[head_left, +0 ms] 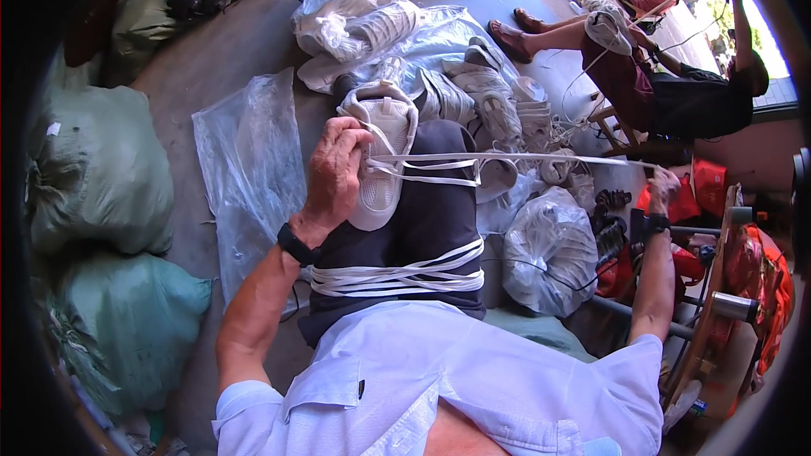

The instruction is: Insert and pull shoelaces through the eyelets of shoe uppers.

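A pale beige sneaker [378,203] rests on my thigh, its toe toward me. My left hand [336,165] is closed at the sneaker's side, fingers at the eyelets and pinching the lace there. From the eyelets a white shoelace [524,156] runs taut to the right. Far out at that side, my right hand [664,188] grips the lace's end between its fingers. A loose loop of lace hangs beside the shoe. More white laces [397,270] lie in a bundle across both of my thighs.
Beyond my knees, a pile of sneakers [498,110] lies on clear plastic bags [355,21]. Green sacks [101,169] stand at the left. A stuffed clear bag [551,253] sits right of my legs, near a wooden chair [718,287]. Two people [701,101] sit at the upper right.
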Motion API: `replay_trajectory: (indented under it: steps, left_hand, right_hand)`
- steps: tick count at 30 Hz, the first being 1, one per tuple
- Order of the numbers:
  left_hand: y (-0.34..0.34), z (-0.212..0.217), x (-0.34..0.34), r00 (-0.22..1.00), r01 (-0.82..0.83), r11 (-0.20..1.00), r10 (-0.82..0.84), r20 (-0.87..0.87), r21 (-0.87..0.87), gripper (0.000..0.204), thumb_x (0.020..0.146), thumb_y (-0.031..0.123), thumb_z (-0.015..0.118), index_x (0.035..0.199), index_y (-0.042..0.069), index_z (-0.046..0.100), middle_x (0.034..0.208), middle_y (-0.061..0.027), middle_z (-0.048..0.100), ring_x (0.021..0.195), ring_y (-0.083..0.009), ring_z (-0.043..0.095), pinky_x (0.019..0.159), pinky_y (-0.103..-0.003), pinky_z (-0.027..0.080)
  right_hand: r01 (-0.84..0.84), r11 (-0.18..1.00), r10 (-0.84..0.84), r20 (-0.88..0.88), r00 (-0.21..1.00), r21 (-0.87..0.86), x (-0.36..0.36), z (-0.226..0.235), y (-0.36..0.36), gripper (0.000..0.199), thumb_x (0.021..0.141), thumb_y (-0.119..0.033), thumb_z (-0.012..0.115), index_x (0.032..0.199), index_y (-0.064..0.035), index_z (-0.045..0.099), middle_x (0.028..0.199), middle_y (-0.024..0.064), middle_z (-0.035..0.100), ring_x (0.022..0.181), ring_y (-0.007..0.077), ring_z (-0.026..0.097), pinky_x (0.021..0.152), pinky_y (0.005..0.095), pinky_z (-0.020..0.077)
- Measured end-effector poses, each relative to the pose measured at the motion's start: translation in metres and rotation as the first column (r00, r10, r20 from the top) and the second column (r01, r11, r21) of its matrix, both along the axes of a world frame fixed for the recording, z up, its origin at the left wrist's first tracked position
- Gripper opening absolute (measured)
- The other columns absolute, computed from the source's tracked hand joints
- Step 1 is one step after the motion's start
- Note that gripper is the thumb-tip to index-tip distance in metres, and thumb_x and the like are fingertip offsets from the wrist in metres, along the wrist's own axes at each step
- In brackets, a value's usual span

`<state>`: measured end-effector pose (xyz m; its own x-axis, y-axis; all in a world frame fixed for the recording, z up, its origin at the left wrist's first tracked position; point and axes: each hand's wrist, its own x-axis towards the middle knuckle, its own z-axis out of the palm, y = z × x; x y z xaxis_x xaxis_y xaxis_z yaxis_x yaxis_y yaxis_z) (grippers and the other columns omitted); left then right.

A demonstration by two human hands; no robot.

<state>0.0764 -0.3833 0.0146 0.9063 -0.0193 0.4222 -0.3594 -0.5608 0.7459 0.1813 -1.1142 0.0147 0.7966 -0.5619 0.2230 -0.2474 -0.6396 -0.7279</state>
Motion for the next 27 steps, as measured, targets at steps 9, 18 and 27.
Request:
replay_trajectory:
  steps: [9, 18, 27]
  left_hand:
    - [0.002, 0.032, 0.026, 0.987, 0.054, 0.931, -0.104, 0.121, 0.362, 0.032, 0.077, 0.001, 0.069, 0.109, 0.005, 0.067, 0.123, -0.0108, 0.058, 0.123, -0.0314, 0.047, 0.105, -0.044, 0.036]
    - [0.011, 0.034, 0.04, 0.976, 0.163, 0.883, -0.209, 0.059, 0.44, 0.021, 0.076, 0.005, 0.071, 0.096, 0.003, 0.066, 0.11, -0.0111, 0.059, 0.112, -0.0316, 0.052, 0.095, -0.043, 0.045]
    - [0.018, 0.033, 0.041, 0.974, 0.223, 0.92, -0.227, -0.026, 0.323, 0.013, 0.079, 0.014, 0.073, 0.081, 0.002, 0.068, 0.112, -0.01, 0.057, 0.114, -0.0305, 0.048, 0.097, -0.042, 0.041]
  right_hand:
    - [-0.876, 0.444, 0.893, 0.01, 0.45, -0.188, -0.073, 0.042, 0.433, 0.013, 0.08, -0.005, 0.071, 0.092, -0.0033, 0.065, 0.095, 0.0126, 0.06, 0.093, 0.0313, 0.058, 0.081, 0.04, 0.0455]
    - [-0.926, 0.357, 0.933, -0.009, 0.361, -0.127, -0.076, 0.012, 0.523, 0.008, 0.084, -0.008, 0.066, 0.089, -0.0023, 0.063, 0.08, 0.0123, 0.059, 0.083, 0.0297, 0.054, 0.075, 0.0406, 0.0392]
    - [-0.806, 0.591, 0.782, -0.243, 0.574, -0.004, -0.069, 0.021, 0.517, 0.017, 0.087, -0.016, 0.064, 0.083, 0.0004, 0.062, 0.074, 0.0165, 0.066, 0.073, 0.0348, 0.066, 0.065, 0.0441, 0.0485]
